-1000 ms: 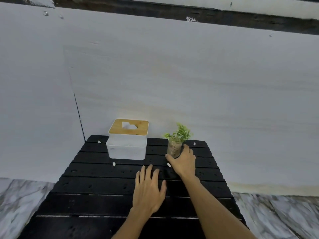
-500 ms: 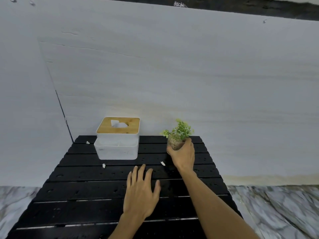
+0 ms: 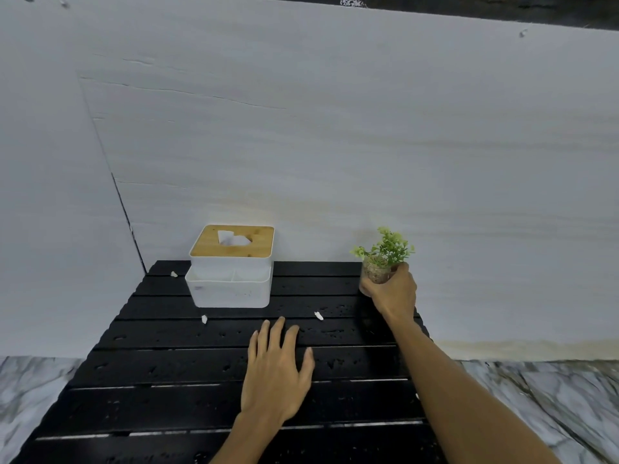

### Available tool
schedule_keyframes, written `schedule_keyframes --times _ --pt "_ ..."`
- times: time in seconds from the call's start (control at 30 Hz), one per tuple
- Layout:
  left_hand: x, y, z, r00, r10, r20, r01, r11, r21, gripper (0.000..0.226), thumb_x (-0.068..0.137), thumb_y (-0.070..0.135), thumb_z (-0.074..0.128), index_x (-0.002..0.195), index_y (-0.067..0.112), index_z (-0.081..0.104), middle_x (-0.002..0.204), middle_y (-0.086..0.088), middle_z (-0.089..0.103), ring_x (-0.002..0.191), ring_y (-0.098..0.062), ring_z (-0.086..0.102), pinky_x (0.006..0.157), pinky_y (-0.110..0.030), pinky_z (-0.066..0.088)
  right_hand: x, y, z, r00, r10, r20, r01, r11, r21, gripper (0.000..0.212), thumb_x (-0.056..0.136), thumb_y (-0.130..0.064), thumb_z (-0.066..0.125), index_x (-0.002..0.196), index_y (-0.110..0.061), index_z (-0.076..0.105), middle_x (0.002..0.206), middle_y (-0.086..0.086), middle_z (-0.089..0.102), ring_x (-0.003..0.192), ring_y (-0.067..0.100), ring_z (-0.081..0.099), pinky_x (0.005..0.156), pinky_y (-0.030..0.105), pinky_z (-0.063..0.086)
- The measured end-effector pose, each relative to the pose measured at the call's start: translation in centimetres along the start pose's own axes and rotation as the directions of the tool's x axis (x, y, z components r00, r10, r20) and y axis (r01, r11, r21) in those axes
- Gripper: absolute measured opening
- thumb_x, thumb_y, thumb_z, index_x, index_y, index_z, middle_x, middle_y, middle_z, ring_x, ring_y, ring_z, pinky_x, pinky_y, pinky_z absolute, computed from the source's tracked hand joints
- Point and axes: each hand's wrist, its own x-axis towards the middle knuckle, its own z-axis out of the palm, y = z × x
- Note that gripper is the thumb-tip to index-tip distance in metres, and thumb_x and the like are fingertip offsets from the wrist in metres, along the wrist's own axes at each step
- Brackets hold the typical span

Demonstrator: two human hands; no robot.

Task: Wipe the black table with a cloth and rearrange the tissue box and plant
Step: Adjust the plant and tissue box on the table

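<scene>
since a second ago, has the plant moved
Yes. The plant, held in the right hand, has moved right, away from the tissue box and toward the table's right edge.

A pale streaked wall (image 3: 335, 145) meets a grey-veined marble floor (image 3: 552, 396).

No readable text — no labels, brands, numbers anywhere.
</scene>
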Motion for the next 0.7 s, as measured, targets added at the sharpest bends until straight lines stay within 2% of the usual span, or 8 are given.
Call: schedule_keyframes --times 0.27,0.37,0.43,0.5,0.53,0.6,0.7 --pt "0.1 0.0 0.2 1.000 0.000 -0.015 0.000 1.000 -0.029 0.062 0.093 0.058 0.020 0.141 0.026 0.043 0.156 -0.001 0.032 0.147 -0.024 0.019 0.120 -0.039 0.008 -0.2 0.7 0.1 1.000 0.005 0.022 -0.006 1.000 0.030 0.075 0.066 -0.050 0.082 0.121 -0.011 0.048 0.112 0.012 0.060 0.103 0.033 0.061 0.082 0.047 0.055" --pt "0.1 0.1 -0.1 1.000 0.001 -0.005 -0.001 0.993 -0.118 0.058 0.095 0.057 0.027 0.144 0.029 0.035 0.157 0.002 0.027 0.147 -0.019 0.015 0.121 -0.036 0.009 -1.5 0.9 -0.1 0.997 0.071 0.018 -0.071 0.997 0.032 0.095 0.068 -0.047 0.083 0.143 -0.010 0.037 0.134 0.016 0.052 0.124 0.038 0.051 0.098 0.053 0.049" --pt "0.3 0.2 -1.1 0.998 -0.033 -0.058 0.015 0.958 -0.287 0.054 0.096 0.052 0.040 0.144 0.030 0.033 0.152 0.004 0.030 0.142 -0.016 0.023 0.117 -0.035 0.020 -3.9 0.3 -0.5 0.989 0.106 -0.101 -0.100 0.993 0.070 0.095 0.075 -0.043 0.079 0.150 -0.015 0.028 0.144 0.015 0.042 0.131 0.038 0.040 0.103 0.056 0.043" --pt "0.7 -0.3 -2.9 0.976 -0.104 -0.190 0.021 0.919 -0.394 0.053 0.092 0.044 0.054 0.140 0.030 0.036 0.141 0.003 0.038 0.129 -0.016 0.035 0.107 -0.033 0.033 -6.9 -0.9 -0.7 0.966 0.002 -0.257 0.029 0.993 0.118 0.082 0.080 -0.035 0.074 0.148 -0.019 0.030 0.140 0.011 0.043 0.127 0.031 0.040 0.101 0.053 0.043" --pt "1.1 -0.9 -3.9 0.955 -0.146 -0.258 0.029 0.913 -0.407 0.055 0.088 0.041 0.060 0.137 0.029 0.038 0.135 0.001 0.040 0.123 -0.017 0.037 0.102 -0.033 0.035 -8.1 -1.6 -0.6 0.955 -0.089 -0.282 0.129 0.984 0.125 0.078 0.081 -0.032 0.073 0.146 -0.020 0.032 0.137 0.008 0.044 0.124 0.027 0.040 0.101 0.050 0.043" --pt "2.2 -2.9 -5.8 0.913 -0.231 -0.338 0.077 0.908 -0.413 0.065 0.081 0.036 0.070 0.136 0.026 0.038 0.133 -0.004 0.039 0.118 -0.020 0.036 0.099 -0.037 0.036 -9.8 -3.5 0.1 0.942 -0.290 -0.167 0.311 0.944 0.115 0.078 0.081 -0.033 0.073 0.147 -0.021 0.033 0.137 0.004 0.043 0.126 0.022 0.039 0.104 0.044 0.043" --pt "4.3 -7.1 -8.5 0.905 -0.285 -0.317 0.154 0.912 -0.381 0.082 0.072 0.043 0.076 0.140 0.027 0.033 0.141 -0.007 0.033 0.126 -0.027 0.032 0.106 -0.046 0.033 -11.1 -6.5 2.4 0.864 -0.470 0.179 0.470 0.882 0.047 0.096 0.079 -0.050 0.072 0.155 -0.029 0.017 0.148 0.003 0.034 0.135 0.020 0.034 0.109 0.040 0.040"
